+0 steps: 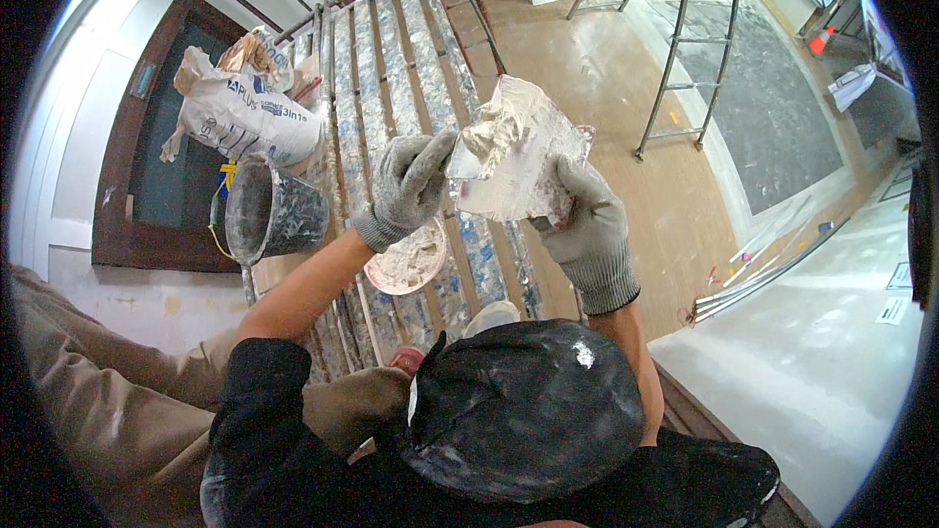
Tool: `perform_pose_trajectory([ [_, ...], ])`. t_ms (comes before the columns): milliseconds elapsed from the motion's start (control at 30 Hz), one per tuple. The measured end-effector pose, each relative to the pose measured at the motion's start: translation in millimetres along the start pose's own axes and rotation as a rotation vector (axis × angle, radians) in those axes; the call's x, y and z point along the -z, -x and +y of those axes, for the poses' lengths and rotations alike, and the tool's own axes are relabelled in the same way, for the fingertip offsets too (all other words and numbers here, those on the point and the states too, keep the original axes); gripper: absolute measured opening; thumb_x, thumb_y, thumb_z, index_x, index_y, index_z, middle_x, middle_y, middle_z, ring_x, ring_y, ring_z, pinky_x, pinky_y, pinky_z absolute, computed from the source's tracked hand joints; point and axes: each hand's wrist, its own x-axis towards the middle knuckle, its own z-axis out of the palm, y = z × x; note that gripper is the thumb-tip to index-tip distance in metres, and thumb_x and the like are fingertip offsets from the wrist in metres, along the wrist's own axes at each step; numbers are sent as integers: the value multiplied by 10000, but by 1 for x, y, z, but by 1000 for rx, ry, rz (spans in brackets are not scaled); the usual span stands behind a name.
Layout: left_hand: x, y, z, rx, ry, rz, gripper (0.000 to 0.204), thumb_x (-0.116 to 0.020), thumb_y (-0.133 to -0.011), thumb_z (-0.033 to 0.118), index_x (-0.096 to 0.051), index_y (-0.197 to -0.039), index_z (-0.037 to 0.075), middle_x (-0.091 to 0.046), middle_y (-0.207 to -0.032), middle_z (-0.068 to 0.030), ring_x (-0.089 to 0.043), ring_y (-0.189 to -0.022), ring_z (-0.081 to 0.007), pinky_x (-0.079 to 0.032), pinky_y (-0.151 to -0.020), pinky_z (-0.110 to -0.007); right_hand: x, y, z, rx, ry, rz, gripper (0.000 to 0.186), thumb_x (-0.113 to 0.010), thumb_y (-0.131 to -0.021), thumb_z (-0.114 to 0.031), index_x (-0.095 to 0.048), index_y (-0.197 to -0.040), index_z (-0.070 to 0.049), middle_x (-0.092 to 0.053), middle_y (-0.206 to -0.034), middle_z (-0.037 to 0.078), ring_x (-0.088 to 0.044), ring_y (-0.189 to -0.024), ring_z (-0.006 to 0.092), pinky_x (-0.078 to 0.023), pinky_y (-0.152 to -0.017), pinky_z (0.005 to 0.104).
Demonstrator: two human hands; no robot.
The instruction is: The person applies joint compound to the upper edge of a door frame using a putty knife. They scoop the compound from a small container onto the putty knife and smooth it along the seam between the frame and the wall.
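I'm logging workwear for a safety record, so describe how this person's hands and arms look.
The left hand and right hand wear matching grey gloves with ribbed knit cuffs at the wrists; I can't make out any printing on them. The forearms are bare. The left sleeve is black and short.
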Motion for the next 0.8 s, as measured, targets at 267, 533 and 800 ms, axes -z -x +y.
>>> perform_pose_trajectory([
  [267, 10, -11, -1, -73, -108, -66, 603, -725, -818, 41, -570, -1400, 73, -612, -1118, -99, -621, -948, -307, -488, -800, -430, 10, 2, 4, 57, -35, -122, 351, -579, -1014, -209, -582, -1331, -60, -663, -1288, 83, -650, -1170, 217, -522, -1012, 410],
  [533, 14, -21, -23, -57, -238, -135, 606, -702, -811, 80, -581, -1403, 133, -587, -1156, -63, -596, -978, -274, -474, -794, -425, 15, 1, 8, 115, 41, -180, 433, -593, -1007, -218, -515, -1397, -47, -637, -1333, 90, -641, -1191, 220, -523, -1014, 395],
  [800, 10, -48, -28, 416, 199, -50, 356, -670, -923, 109, -652, -1274, 46, -658, -919, -70, -629, -732, -172, -492, -630, -311, 0, 10, -30, 255, -17, -64, 461, -569, -1010, -215, -492, -1419, -18, -611, -1383, 110, -607, -1262, 245, -494, -1081, 436],
])
